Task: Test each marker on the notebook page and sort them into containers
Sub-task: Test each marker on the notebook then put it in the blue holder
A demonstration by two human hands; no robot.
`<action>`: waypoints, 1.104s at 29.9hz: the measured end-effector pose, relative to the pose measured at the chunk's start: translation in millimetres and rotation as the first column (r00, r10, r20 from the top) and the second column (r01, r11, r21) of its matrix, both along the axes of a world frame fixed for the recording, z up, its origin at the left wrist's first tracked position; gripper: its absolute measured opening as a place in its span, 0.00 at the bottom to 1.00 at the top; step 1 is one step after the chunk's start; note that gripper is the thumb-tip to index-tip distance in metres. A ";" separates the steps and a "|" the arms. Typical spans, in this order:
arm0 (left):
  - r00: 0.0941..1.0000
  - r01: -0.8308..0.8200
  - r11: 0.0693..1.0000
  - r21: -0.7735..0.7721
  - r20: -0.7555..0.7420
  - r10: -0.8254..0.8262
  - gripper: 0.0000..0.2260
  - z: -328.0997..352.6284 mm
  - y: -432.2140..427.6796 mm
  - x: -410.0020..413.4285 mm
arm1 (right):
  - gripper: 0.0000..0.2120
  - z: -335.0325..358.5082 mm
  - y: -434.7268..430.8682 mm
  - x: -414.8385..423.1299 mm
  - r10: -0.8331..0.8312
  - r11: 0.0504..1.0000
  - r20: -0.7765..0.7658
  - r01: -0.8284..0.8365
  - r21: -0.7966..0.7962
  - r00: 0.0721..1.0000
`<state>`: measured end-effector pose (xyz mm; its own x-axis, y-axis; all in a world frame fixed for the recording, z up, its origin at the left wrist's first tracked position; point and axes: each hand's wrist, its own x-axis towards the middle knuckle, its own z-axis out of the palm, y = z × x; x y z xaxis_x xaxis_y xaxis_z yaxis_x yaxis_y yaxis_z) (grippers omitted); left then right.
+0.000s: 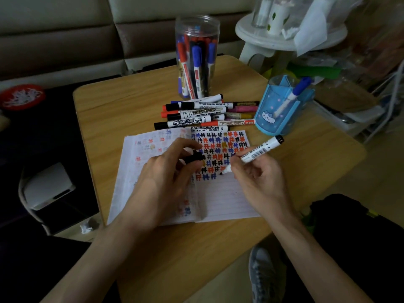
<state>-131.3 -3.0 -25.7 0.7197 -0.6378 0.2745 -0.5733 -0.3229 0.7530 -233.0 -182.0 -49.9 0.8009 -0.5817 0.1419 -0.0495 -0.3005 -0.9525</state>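
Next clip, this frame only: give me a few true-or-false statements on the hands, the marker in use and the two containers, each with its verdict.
1. The right hand grips an uncapped marker with its tip at the notebook page. True.
2. The left hand holds nothing. False: it pinches a black cap.
3. The blue holder contains one blue-capped marker. True.
4. The clear jar is empty. False: it holds many capped markers, red, blue and black.
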 end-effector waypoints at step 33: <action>0.999 -0.048 0.997 -0.065 -0.017 0.047 0.10 1.5 -4.2 -1.9 | 0.04 3.1 -0.5 -2.0 -0.006 0.998 0.016 0.005 0.059 1.000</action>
